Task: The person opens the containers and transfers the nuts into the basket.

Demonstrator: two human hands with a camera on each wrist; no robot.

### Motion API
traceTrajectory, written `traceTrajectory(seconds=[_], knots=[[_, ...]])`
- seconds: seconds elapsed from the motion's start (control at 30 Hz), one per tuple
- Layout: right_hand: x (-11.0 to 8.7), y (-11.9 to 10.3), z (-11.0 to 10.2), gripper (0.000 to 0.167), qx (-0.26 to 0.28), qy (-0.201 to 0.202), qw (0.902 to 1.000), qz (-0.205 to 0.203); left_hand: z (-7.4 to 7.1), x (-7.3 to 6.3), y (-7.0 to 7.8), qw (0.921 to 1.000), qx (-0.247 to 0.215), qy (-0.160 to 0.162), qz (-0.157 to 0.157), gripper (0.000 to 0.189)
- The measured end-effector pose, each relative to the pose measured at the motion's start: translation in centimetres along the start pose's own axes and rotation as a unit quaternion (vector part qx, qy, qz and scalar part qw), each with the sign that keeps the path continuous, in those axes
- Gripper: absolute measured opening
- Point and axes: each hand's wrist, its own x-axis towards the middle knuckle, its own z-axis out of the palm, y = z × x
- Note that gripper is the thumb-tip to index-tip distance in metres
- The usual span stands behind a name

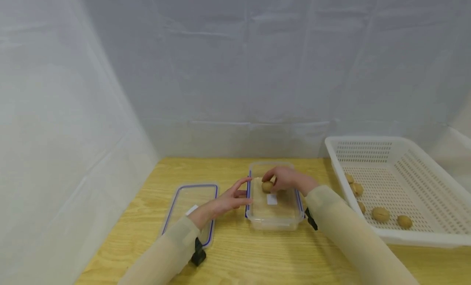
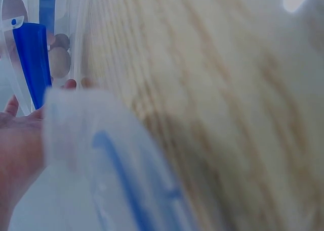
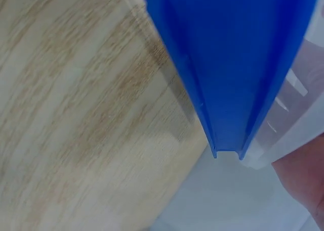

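Observation:
A clear plastic food container with blue side clips stands in the middle of the table. My right hand reaches over it from the right and pinches a tan walnut inside its outline. Spread fingers of my left hand rest at the container's left side, next to the blue clip. Through the clear wall in the left wrist view, a round walnut shows beside a darker round shape. A large blue clip fills much of the right wrist view, hiding most of the right hand.
Left of the container lies a clear lid with a blue seal, partly under the left forearm. A white perforated basket stands at the right, with several walnuts along its near and left sides. White sheeting hangs behind the wooden table.

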Motion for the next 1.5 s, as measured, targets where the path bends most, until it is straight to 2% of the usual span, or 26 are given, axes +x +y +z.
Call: traceTrajectory(seconds=[0.13, 0.27, 0.97, 1.27, 1.5], knots=[[-0.2, -0.3, 0.3, 0.042, 0.009, -0.016, 0.9996, -0.023, 0.0, 0.0, -0.1, 1.0, 0.002, 0.001, -0.004, 0.072], [-0.3, -0.4, 0.7, 0.039, -0.015, -0.017, 0.999, -0.037, 0.1, 0.0, -0.3, 1.0, 0.002, 0.003, -0.006, 0.072], [-0.4, -0.2, 1.1, 0.041, -0.009, 0.002, 0.9999, -0.004, 0.4, 0.2, -0.2, 1.0, -0.004, 0.001, -0.004, 0.068], [-0.8, -0.7, -1.2, 0.041, -0.016, 0.012, 0.9996, -0.021, 0.2, 0.4, -0.3, 1.0, -0.005, -0.005, 0.001, 0.068], [-1.8, -1.4, -3.9, 0.043, 0.013, 0.007, 0.9991, -0.04, -0.2, 0.3, -0.3, 1.0, -0.003, -0.003, 0.005, 0.068]])
